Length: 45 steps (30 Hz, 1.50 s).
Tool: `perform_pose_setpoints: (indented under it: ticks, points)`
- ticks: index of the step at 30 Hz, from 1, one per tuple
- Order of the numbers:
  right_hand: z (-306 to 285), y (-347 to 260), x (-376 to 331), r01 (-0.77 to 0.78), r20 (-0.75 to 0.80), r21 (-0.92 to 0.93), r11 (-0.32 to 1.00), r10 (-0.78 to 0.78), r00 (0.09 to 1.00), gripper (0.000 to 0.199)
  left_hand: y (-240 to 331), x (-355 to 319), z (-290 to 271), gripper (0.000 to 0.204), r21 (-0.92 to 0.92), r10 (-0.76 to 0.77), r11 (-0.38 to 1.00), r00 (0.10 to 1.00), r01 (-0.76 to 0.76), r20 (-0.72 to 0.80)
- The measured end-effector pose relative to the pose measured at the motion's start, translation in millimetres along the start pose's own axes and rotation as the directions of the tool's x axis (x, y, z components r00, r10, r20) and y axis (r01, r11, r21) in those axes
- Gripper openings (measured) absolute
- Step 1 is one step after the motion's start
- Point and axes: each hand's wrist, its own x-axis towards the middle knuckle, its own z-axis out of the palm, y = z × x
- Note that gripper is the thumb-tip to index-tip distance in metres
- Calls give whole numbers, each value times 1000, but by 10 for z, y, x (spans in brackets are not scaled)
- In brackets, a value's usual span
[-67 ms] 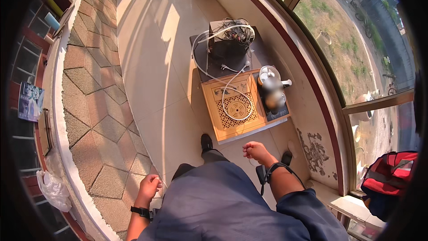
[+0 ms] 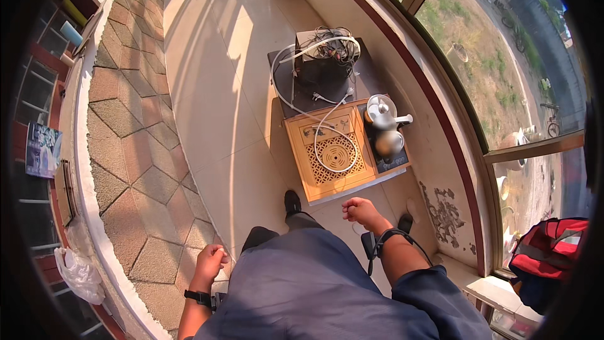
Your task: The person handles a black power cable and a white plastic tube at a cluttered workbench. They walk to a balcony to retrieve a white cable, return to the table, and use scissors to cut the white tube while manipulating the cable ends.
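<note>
My left hand (image 2: 212, 260) hangs low on the left beside my leg, fingers curled in and no object visible in them. My right hand (image 2: 361, 211) is held forward of my body, its fingers loosely closed with nothing seen between them. Nearest to it stands a low wooden tea table (image 2: 301, 168) with a lattice and ring pattern. On the dark strip at its right side are a metal pot (image 2: 380, 108) with a pale handle and a rounded glass-like vessel (image 2: 389, 145). A white cable (image 2: 354, 160) loops across the wooden top. Neither hand touches these things.
Behind the tea table, a dark box (image 2: 324, 74) carries a tangle of wires (image 2: 340, 47). A wall with windows runs along the right, near a red bag (image 2: 550, 249). Patterned carpet (image 2: 141, 182) covers a ledge at left, beside a white plastic bag (image 2: 80, 274).
</note>
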Motion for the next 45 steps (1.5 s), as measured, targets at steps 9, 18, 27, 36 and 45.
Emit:
perform_pose_setpoints:
  ticks: [9, 18, 27, 36, 45]
  points:
    - [-8, -384, 118, 9, -183, 233, 973, 35, 983, 25, 2606, 1856, 334, 30, 562, 468, 640, 846, -524, 255]
    - [646, 784, -1041, -241, -451, 647, 723, 618, 644, 25, 5001, 3916, 1903, 40, 596, 822, 79, 391, -799, 415]
    - [1413, 457, -729, -207, -362, 759, 618, 663, 655, 21, 5282, 4653, 2357, 41, 716, 710, 129, 568, -686, 416]
    - [1225, -37, -505, -164, -404, 704, 691, 579, 708, 24, 5488, 3836, 2198, 18, 200, 546, 685, 675, -701, 496]
    - [1131, -520, -448, -53, -467, 663, 746, 469, 750, 22, 6531, 2327, 2819, 13, -295, 725, 538, 255, -790, 639]
